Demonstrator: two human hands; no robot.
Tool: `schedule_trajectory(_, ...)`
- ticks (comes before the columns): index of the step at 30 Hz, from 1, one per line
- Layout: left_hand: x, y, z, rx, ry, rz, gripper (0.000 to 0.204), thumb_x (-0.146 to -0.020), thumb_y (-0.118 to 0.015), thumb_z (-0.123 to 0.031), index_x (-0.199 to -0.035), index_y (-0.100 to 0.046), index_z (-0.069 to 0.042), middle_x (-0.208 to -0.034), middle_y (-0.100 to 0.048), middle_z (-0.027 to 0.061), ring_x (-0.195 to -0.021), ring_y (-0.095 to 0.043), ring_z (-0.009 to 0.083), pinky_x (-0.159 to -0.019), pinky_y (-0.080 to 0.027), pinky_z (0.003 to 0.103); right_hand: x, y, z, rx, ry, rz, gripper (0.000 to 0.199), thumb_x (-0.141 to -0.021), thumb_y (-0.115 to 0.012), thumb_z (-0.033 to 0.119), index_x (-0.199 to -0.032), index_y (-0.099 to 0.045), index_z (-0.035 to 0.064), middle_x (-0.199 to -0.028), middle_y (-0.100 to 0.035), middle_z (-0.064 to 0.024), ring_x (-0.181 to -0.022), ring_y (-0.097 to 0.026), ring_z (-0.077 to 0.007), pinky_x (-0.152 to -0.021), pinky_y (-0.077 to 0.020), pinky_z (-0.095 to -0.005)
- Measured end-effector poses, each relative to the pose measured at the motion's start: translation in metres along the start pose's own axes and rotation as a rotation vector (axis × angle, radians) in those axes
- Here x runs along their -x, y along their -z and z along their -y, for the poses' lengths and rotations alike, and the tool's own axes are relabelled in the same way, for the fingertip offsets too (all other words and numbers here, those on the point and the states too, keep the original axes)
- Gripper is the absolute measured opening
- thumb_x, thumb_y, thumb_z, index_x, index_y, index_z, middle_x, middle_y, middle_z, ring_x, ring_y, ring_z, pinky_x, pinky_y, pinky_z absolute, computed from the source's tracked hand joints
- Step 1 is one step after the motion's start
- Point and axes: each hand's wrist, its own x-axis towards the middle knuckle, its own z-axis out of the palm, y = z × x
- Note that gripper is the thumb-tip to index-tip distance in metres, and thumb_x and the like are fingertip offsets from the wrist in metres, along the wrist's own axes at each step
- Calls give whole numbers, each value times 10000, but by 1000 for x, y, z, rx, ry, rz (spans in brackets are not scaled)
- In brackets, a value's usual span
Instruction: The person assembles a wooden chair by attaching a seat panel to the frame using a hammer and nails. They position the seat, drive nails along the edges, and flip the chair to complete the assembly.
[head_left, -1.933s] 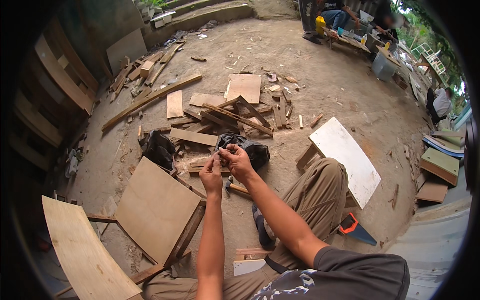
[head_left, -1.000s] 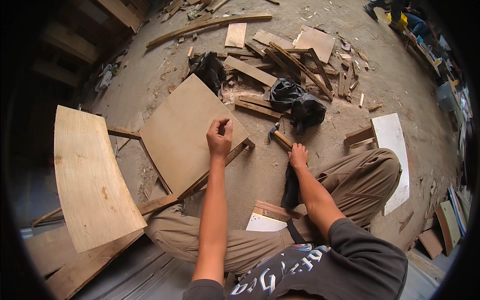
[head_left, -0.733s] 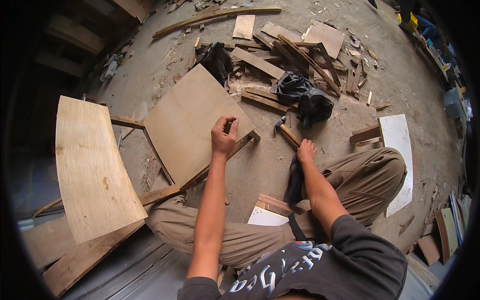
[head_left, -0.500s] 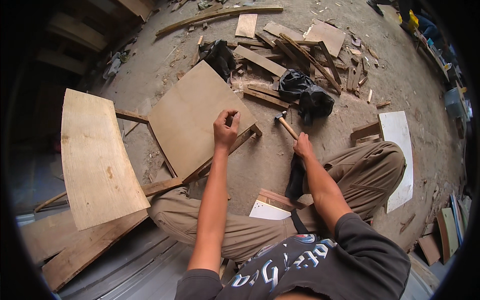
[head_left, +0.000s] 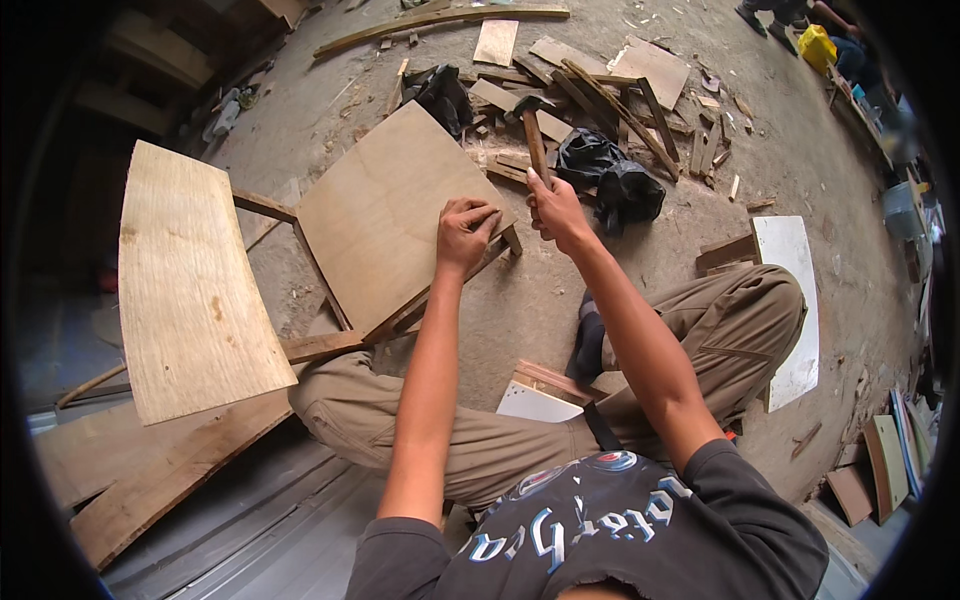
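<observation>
From my end, my right hand's (head_left: 558,214) fingers are wrapped round the hammer (head_left: 538,145), its head up past them — left hand (head_left: 464,238) fingers pinched together by the plywood panel's (head_left: 390,205) corner, can't tell what's in them.

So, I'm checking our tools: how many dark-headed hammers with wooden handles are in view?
1: the dark-headed, wooden-handled hammer, gripped in the right hand, head up. More could be hidden under the brown wood scraps.
</observation>
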Motion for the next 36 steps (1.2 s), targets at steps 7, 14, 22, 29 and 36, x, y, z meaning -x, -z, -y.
schedule_trajectory(7, 4, 0, -1, 17, -22, -60, 93, -801, -749, -114, -867, -759, -49, -916, -711, 58, -912, -621, 245, -854, -473, 362, 40, 7, 45, 199, 123, 87, 364, -1022, -520, 419, -905, -492, 75, -651, -464, 22, -454, -426, -68, -363, -342, -256)
schedule_trajectory(14, 3, 2, -2, -30, -74, -35, 107, -804, -749, -80, -900, -758, -34, -941, -708, 63, -918, -627, 233, -818, -507, 340, 68, 22, 44, 202, 95, 76, 357, -1022, -521, 412, -917, -506, 72, -684, -481, 23, -499, -447, -58, -398, -369, -249)
schedule_trajectory(22, 7, -2, 4, -52, -143, -86, 109, -784, -757, -72, -890, -754, -44, -927, -707, 70, -886, -641, 249, -806, -517, 355, 122, 34, -3, 494, 197, 67, 258, -1041, -524, 303, -927, -520, 71, -649, -461, 47, -481, -413, -36, -415, -343, -219)
schedule_trajectory(29, 8, -2, 5, -51, -144, -96, 128, -777, -761, -75, -901, -751, -48, -922, -705, 60, -880, -645, 245, -810, -510, 365, 142, 30, -5, 728, 221, 14, 312, -1005, -572, 262, -911, -522, -31, -616, -499, -138, -560, -473, -197, -540, -395, -375)
schedule_trajectory(36, 8, -2, 6, -45, -137, -92, 127, -776, -758, -67, -901, -751, -53, -922, -702, 53, -877, -639, 241, -807, -509, 361, 145, 38, -6, 706, 243, 22, 293, -1009, -569, 249, -925, -518, -26, -602, -491, -129, -531, -459, -185, -515, -386, -375)
